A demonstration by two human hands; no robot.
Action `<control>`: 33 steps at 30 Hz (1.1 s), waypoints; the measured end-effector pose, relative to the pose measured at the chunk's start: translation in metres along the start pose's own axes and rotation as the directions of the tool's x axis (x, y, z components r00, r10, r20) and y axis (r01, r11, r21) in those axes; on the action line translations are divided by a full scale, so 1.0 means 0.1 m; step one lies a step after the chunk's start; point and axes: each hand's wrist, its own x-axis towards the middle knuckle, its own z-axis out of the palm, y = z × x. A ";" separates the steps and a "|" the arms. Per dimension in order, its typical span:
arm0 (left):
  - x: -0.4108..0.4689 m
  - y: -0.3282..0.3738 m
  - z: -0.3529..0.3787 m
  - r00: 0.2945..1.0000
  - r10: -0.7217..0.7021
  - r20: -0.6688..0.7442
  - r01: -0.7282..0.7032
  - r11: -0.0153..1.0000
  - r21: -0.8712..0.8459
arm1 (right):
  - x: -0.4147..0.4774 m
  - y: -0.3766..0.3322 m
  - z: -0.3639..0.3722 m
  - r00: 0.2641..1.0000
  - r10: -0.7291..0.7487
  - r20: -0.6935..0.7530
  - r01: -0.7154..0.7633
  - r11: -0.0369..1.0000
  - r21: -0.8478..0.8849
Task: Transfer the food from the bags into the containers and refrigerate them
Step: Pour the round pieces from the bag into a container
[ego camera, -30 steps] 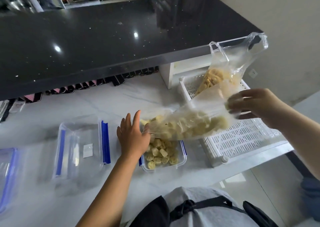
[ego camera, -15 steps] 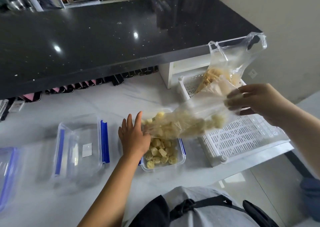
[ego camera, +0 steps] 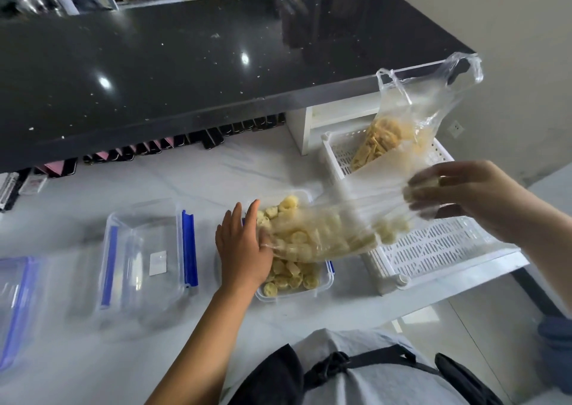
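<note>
A clear plastic bag (ego camera: 334, 228) of pale yellow sliced food lies tilted above a small clear container (ego camera: 322, 288) with blue clips. My right hand (ego camera: 458, 194) pinches the bag's raised closed end. At the bag's low open mouth, my left hand (ego camera: 241, 250) grips the plastic by the container's left rim. Slices (ego camera: 288, 277) lie heaped inside the container, and a few sit at the bag's mouth. A second clear bag (ego camera: 399, 126) of yellow strips stands in the white basket.
An empty clear container (ego camera: 145, 256) with blue clips sits left of my hand, another (ego camera: 15, 299) at the far left edge. The white slatted basket (ego camera: 433, 250) stands at the counter's right end. A black upper counter (ego camera: 185, 64) overhangs the back.
My right hand has lifted the bag's end slightly and shaken it; slices have slid toward the mouth and the pile in the container has grown. My left hand stays at the mouth.
</note>
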 end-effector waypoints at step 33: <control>-0.11 -0.02 -0.41 0.928 0.159 0.338 -0.009 0.914 -0.406 | -0.01 -0.43 0.33 0.980 -0.170 0.106 0.170 0.985 0.009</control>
